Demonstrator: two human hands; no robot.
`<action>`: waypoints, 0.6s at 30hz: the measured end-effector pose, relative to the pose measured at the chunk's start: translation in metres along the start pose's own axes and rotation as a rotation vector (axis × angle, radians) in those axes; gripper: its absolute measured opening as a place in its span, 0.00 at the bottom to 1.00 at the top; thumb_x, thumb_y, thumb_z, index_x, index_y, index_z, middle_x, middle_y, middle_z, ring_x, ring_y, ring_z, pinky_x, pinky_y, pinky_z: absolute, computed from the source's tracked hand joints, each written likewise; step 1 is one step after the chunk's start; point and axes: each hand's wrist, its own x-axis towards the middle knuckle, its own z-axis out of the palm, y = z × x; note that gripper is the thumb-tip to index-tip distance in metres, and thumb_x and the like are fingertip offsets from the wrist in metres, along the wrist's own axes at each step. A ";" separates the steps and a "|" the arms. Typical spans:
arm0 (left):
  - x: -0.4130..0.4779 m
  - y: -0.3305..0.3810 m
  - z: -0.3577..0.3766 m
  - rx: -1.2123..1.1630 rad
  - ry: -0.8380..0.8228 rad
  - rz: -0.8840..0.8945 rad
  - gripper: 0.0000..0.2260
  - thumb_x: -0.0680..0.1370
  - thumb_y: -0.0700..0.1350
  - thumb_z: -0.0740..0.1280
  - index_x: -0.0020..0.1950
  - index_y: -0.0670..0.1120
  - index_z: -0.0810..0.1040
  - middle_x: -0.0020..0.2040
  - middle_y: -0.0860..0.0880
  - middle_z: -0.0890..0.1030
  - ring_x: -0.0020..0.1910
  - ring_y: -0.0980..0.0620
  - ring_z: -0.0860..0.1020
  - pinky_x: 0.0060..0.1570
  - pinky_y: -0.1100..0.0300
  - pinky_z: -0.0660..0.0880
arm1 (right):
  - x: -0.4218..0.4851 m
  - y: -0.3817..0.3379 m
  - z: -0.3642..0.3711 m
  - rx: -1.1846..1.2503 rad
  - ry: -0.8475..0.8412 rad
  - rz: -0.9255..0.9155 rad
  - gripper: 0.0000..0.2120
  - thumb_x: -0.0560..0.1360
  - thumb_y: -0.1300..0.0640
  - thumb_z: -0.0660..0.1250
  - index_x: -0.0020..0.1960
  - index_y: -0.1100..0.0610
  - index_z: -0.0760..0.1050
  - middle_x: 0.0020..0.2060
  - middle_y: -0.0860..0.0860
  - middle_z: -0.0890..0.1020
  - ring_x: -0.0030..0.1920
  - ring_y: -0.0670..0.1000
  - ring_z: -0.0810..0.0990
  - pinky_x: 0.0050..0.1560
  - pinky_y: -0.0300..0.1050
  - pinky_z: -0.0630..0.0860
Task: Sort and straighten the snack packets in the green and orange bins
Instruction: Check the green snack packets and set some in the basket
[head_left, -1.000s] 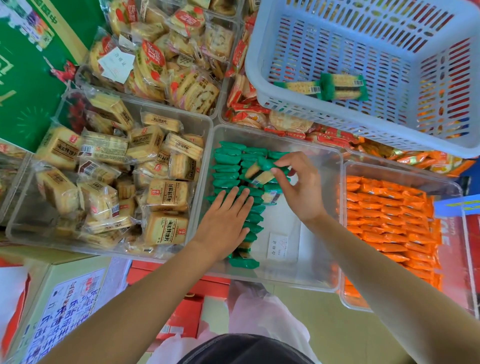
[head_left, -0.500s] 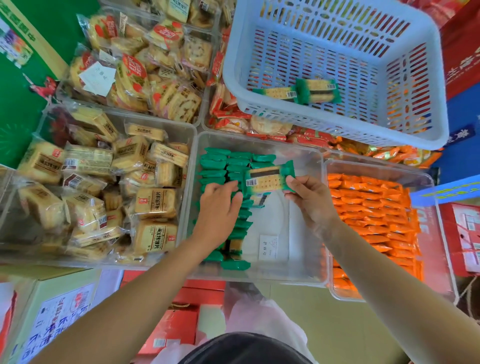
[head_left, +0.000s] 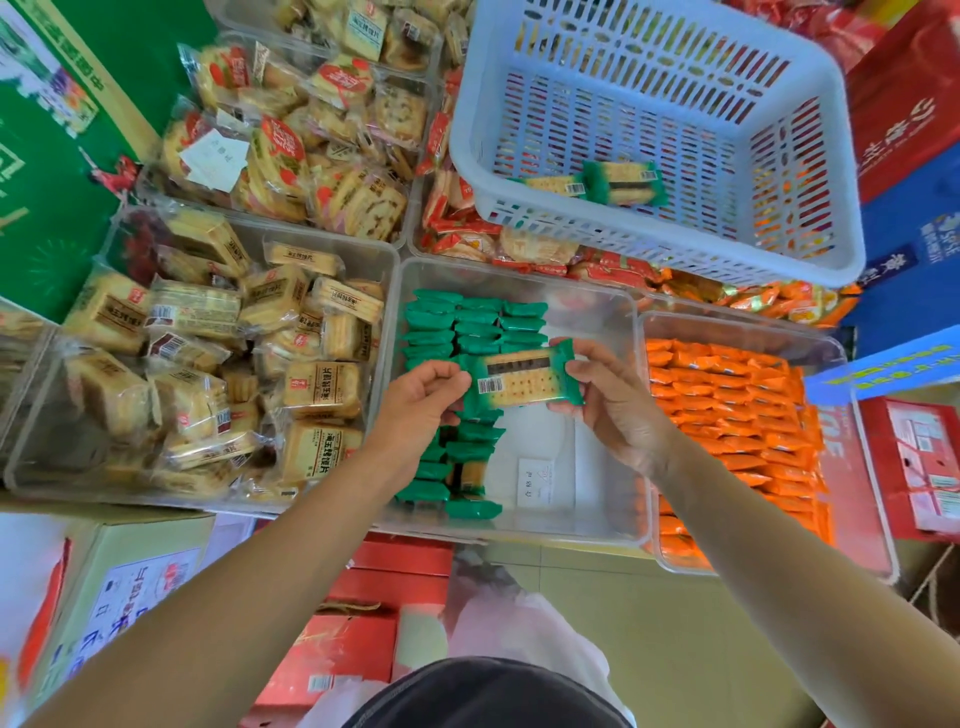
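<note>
Both hands hold one green-ended cracker packet (head_left: 524, 382) level above the clear bin (head_left: 597, 441). The left hand (head_left: 421, 400) pinches the end with the barcode, and the right hand (head_left: 613, 410) pinches the other. The print on the packet's dark strip is too small to read. Below it, green packets (head_left: 467, 327) stand in rows, with orange packets (head_left: 727, 405) beside them. Farther back, a pale basket (head_left: 675, 260) holds two more.

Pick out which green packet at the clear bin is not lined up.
The packet pinched between the left hand and right hand, flat, barcode showing; the other packets stand on edge in rows.
</note>
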 end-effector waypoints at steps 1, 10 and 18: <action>-0.002 0.001 0.000 0.016 -0.009 0.009 0.03 0.80 0.39 0.66 0.47 0.45 0.77 0.42 0.47 0.80 0.38 0.55 0.76 0.35 0.65 0.74 | -0.002 0.000 0.003 -0.017 0.012 -0.002 0.05 0.75 0.58 0.66 0.51 0.57 0.77 0.47 0.54 0.84 0.49 0.52 0.82 0.42 0.42 0.80; -0.018 0.007 0.003 0.266 -0.007 0.086 0.08 0.84 0.45 0.59 0.45 0.46 0.72 0.47 0.39 0.82 0.41 0.48 0.78 0.35 0.60 0.73 | -0.016 0.005 0.005 -0.115 0.053 -0.004 0.09 0.73 0.54 0.67 0.47 0.57 0.85 0.48 0.57 0.85 0.48 0.53 0.83 0.42 0.41 0.80; -0.031 -0.010 -0.004 0.809 -0.108 0.523 0.32 0.74 0.52 0.74 0.74 0.52 0.64 0.74 0.54 0.65 0.72 0.56 0.63 0.70 0.60 0.61 | -0.023 0.002 0.007 -0.126 0.137 -0.016 0.18 0.79 0.62 0.64 0.33 0.53 0.84 0.41 0.52 0.86 0.42 0.49 0.83 0.38 0.38 0.79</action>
